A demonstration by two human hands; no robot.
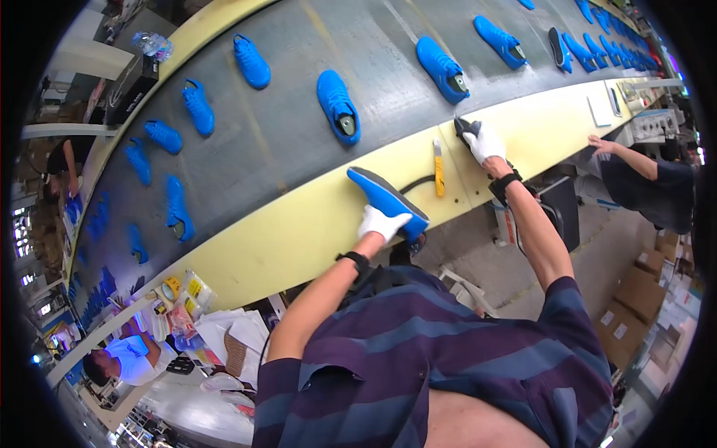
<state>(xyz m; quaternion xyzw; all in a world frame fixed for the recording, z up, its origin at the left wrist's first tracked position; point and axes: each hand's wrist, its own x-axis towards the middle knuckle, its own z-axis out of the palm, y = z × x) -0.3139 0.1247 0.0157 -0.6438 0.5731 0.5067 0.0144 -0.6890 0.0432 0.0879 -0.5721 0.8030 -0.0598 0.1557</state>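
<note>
1. Blue shoe (388, 200) lies on the yellow ledge (299, 239) of the belt, sole up, with the gloved left hand (382, 222) closed around its heel end.
2. Right hand (485, 140), also gloved, presses a dark piece (463, 127) against the ledge edge; fingers look curled over it.
3. Yellow knife (438, 166) rests between the hands, untouched.
4. Grey conveyor belt (284, 134) carries many blue shoes; other workers stand alongside, cardboard boxes (635, 299) on the floor.

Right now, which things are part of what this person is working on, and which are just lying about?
In hand:
left hand on blue shoe with grey sole
right hand on dark object

Lying about:
yellow-handled tool
blue shoes on grey belt
clear plastic bottle
</note>
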